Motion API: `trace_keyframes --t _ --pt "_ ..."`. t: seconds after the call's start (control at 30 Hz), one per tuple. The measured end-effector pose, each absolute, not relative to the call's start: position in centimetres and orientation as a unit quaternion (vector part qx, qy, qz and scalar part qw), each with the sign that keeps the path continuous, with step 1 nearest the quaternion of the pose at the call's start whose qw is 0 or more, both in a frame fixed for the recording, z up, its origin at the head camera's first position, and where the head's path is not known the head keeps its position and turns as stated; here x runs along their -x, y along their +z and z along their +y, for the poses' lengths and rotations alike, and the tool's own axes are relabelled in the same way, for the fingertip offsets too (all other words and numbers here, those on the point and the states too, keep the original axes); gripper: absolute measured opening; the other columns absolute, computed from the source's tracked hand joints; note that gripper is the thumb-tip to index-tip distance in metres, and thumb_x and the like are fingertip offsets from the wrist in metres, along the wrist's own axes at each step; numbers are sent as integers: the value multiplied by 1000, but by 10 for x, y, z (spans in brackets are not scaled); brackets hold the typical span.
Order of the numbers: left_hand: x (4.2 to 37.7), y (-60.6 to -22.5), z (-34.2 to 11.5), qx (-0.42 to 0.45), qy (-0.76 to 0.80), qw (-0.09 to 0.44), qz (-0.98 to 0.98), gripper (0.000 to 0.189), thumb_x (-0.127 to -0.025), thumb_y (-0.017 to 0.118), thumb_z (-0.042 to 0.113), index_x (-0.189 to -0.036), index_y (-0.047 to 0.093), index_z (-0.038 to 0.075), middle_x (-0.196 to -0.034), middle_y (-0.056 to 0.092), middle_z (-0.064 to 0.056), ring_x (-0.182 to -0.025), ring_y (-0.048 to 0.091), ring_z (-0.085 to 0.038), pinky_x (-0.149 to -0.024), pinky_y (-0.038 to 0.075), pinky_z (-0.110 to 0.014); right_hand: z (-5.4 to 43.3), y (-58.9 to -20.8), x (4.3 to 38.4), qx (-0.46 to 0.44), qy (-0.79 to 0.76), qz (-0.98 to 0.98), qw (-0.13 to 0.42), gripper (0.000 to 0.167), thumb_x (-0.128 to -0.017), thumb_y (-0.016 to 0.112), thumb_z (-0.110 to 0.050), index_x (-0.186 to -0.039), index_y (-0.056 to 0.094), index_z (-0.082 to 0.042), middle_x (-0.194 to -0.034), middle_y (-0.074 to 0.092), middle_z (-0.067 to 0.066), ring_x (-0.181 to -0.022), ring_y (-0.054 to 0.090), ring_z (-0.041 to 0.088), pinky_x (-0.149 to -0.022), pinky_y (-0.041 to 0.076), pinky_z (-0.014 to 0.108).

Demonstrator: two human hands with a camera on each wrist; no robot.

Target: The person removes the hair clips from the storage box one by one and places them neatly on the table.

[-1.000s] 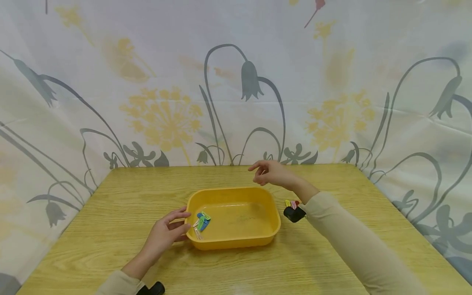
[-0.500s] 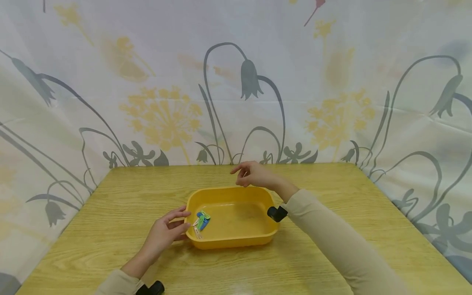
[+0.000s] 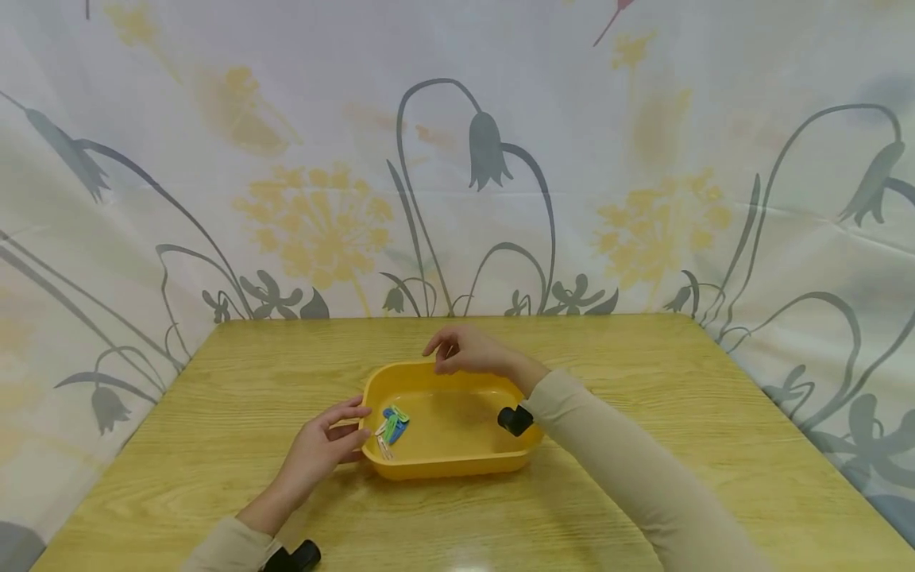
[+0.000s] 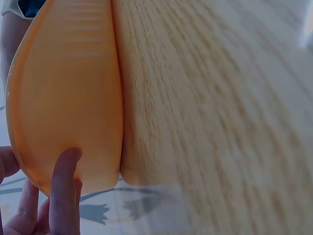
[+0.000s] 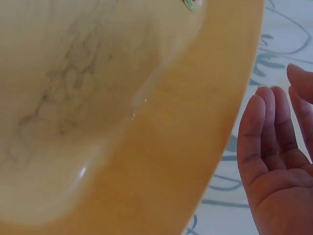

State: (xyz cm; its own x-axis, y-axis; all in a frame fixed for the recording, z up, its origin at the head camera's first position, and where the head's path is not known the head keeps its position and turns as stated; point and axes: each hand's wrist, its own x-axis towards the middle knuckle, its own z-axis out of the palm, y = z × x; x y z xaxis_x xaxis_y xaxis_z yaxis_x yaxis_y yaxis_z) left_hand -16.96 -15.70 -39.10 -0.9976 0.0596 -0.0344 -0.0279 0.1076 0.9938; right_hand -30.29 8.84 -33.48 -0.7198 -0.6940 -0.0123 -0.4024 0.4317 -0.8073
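A yellow plastic tub [image 3: 450, 469] stands on the table, with several small hair clips [image 3: 391, 427] in blue, green and pale pink at the left end of its floor. My left hand [image 3: 322, 441] grips the tub's left end; in the left wrist view a fingertip [image 4: 73, 154] presses the outer wall and other fingers sit at the rim. Over the tub's far rim hovers my right hand [image 3: 468, 349], its fingers loosely bent. The right wrist view shows nothing in that hand [image 5: 279, 161], and the edge of a green clip [image 5: 189, 4] inside the tub.
The wood-patterned table [image 3: 250, 381] reaches back to a hanging cloth [image 3: 322, 119] printed with grey and yellow flowers. Black wrist cameras sit on both wrists, the right one [image 3: 515, 421] overlapping the tub's right end in the head view.
My right hand has moved left and slightly nearer, from beyond the tub's right corner to above its far rim. Clips seen right of the tub are now hidden behind that arm. My left hand has stayed put.
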Motion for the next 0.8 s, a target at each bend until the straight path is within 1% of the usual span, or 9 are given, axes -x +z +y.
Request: trace_keyframes --t 0.17,0.3,0.43,0.5,0.63,0.8 --pt "171 -392 -158 -12 668 34 744 34 -87 62 0 -120 56 -10 -144 37 -13 -109 56 -33 -73 56 -38 77 -346 307 366 -395 825 172 25 -83 69 -3 -108 64 1 -86 61 3 -80 58 16 -74 52 24" --pt "171 -393 -160 -16 671 35 741 35 -87 62 0 -121 55 -9 -144 36 -12 -110 55 -33 -73 56 -37 66 -353 307 395 -377 817 185 24 -82 69 0 -106 65 2 -91 64 7 -83 60 13 -74 53 23" --pt "171 -394 -160 -15 674 36 737 36 -87 63 1 -120 56 -9 -144 36 -12 -110 55 -33 -73 56 -37 55 -362 306 428 -349 809 201 26 -83 67 2 -109 64 2 -98 65 9 -85 60 9 -76 52 21" --pt "171 -395 -160 -17 676 38 736 36 -87 63 1 -120 56 -9 -145 36 -12 -111 55 -33 -73 56 -37 50 -366 306 443 -338 804 206 28 -83 66 3 -111 64 2 -99 66 8 -85 60 8 -77 51 20" --pt "171 -395 -159 -18 679 38 733 35 -87 62 0 -120 55 -10 -145 36 -12 -112 54 -34 -73 56 -37 42 -372 306 467 -330 790 222 30 -83 65 7 -112 62 3 -103 65 10 -89 61 12 -80 50 20" --pt "171 -396 -160 -19 678 35 734 36 -86 63 1 -120 55 -10 -145 36 -12 -111 55 -33 -73 56 -38 34 -379 305 471 -317 785 249 35 -81 60 13 -115 60 3 -108 64 11 -92 59 15 -81 49 19"
